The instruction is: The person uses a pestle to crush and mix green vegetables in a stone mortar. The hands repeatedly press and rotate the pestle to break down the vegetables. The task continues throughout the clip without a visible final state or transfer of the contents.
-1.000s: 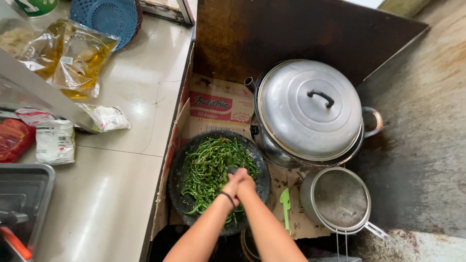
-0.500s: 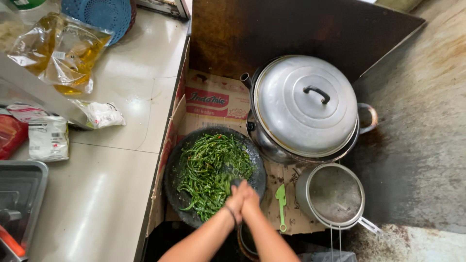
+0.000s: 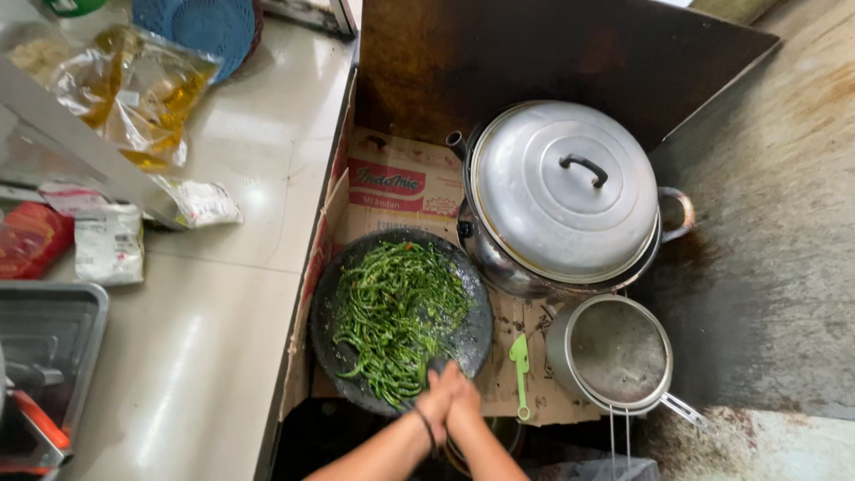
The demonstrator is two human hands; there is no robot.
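Both hands are stacked together at the near rim of the round dark stone mortar (image 3: 331,312), the left hand (image 3: 436,398) and right hand (image 3: 465,401) pressed one against the other. Each grip looks wrapped shut round something small and dark, likely a pestle, though the tool itself is nearly all hidden under the fingers, so what it is cannot be told for sure. To my eye this is grinding work, and it goes best with weight bearing straight down, the two hands kept locked as one, and the stroke kept inside the rim so nothing spills onto the flattened brown cardboard sheet (image 3: 401,214) beneath.

The pile of long green chillies (image 3: 396,312) fills the middle of the mortar, mostly whole and stringy, glossy, with a few flecks of red among them; little of it looks crushed. The mortar sits at the cardboard's near left edge, just beside the pale bench (image 3: 223,294). Behind it stands the big lidded aluminium pot (image 3: 561,196); a small green plastic spatula (image 3: 520,361) lies just right of the mortar.
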